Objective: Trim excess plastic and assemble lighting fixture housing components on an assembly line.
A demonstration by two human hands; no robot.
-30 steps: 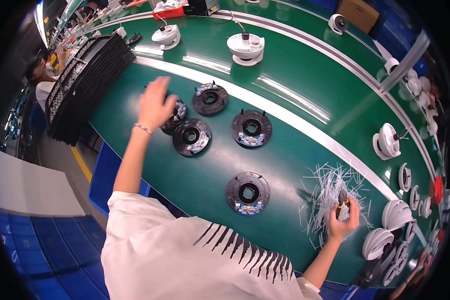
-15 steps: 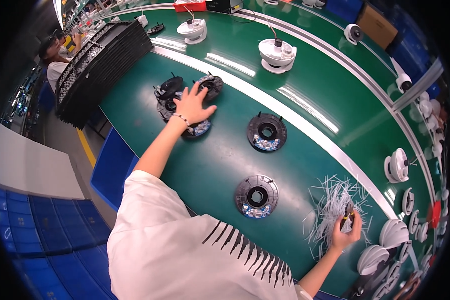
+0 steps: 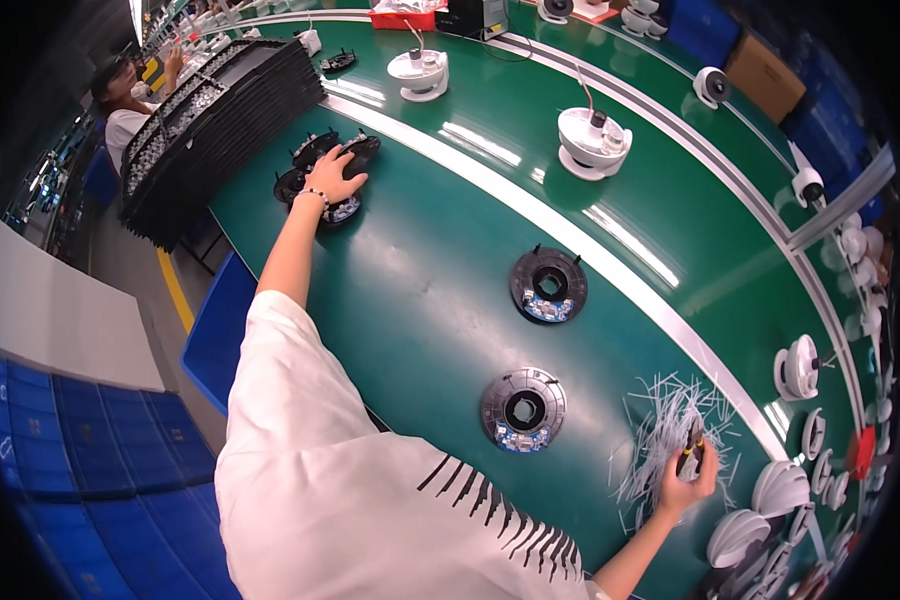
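My left hand reaches to the far left with its fingers spread over a cluster of black round housings. It touches them from above and hides part of the cluster. My right hand is closed round a pair of cutters with black and yellow handles, jaws pointing away from me. Beneath the cutters lies a heap of thin white plastic strips. Two more black round housings lie apart on the green table, a farther one and a nearer one, each with a blue circuit board along its near edge.
Stacked black trays stand at the far left, with another person beyond. White device bodies stand on the green line past a pale rail. White round shells crowd the right edge. A blue bin sits left of the table.
My left hand and the cluster of housings have moved farther away and to the left across the table. The right hand still holds the cutters over the strips. The view has shifted slightly.
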